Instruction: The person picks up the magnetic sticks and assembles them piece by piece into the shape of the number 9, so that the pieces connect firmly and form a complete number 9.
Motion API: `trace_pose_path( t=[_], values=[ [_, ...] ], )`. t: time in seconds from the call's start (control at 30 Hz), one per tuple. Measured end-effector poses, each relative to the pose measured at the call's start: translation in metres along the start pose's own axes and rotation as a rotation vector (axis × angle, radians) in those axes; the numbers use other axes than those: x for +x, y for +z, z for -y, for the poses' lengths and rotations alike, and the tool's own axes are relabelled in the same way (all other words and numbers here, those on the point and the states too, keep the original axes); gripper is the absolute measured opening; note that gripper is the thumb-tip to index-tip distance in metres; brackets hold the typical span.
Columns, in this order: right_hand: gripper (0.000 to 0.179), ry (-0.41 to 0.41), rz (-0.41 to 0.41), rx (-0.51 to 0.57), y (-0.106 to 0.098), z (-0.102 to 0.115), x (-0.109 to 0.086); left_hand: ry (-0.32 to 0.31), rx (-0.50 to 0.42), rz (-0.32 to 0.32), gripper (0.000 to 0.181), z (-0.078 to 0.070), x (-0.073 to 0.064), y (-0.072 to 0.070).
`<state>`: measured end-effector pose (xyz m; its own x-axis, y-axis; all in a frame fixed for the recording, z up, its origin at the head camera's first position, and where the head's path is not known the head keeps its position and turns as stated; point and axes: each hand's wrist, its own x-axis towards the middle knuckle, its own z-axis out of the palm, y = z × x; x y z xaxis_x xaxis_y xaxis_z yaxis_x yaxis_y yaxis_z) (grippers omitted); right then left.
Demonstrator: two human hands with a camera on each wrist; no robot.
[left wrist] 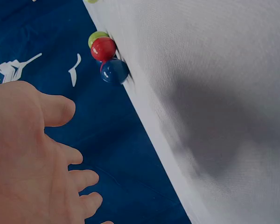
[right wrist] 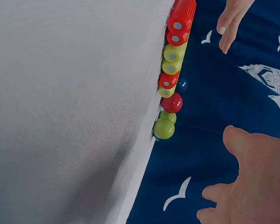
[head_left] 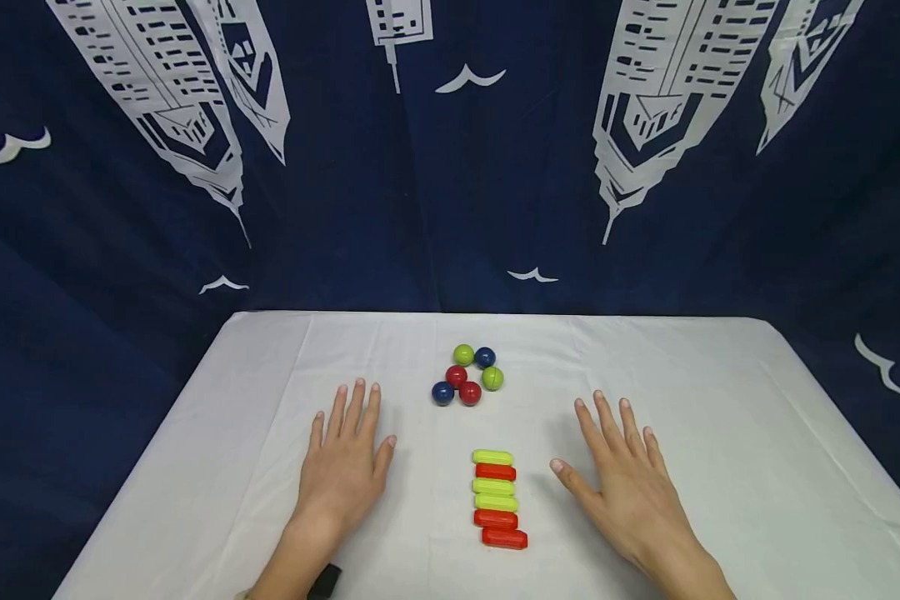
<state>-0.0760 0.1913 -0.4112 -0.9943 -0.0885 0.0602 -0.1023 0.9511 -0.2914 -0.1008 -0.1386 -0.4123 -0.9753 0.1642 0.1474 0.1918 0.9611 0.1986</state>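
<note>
Both hands are held over a white table, palms down, fingers straight and spread, holding nothing. My left hand (head_left: 342, 475) is left of a column of short rods, and my right hand (head_left: 630, 492) is to their right. The column mixes red rods (head_left: 505, 538) and yellow-green rods (head_left: 496, 503), lying side by side; the right wrist view shows grey round ends. Beyond them sits a loose cluster of glossy balls: two green balls (head_left: 492, 378), two red balls (head_left: 470, 393) and two blue balls (head_left: 442, 393). Each hand casts a shadow on the cloth.
A white cloth covers the table (head_left: 390, 342). Behind it hangs a dark blue curtain (head_left: 420, 208) with white buildings and birds printed on it. A small black object (head_left: 325, 581) shows at the left wrist.
</note>
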Motion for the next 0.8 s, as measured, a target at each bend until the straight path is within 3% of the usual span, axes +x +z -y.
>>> trace_pose_path(
  t=[0.4, 0.8],
  values=[
    [0.089, -0.014, 0.014, 0.001, -0.002, 0.001, 0.0, 0.009, -0.008, -0.04, 0.065, -0.004, -0.002, 0.002],
    [0.088, -0.025, 0.015, -0.018, 0.003, 0.0, -0.003, 0.053, 0.066, -0.005, 0.064, -0.02, -0.006, 0.011]
  ],
)
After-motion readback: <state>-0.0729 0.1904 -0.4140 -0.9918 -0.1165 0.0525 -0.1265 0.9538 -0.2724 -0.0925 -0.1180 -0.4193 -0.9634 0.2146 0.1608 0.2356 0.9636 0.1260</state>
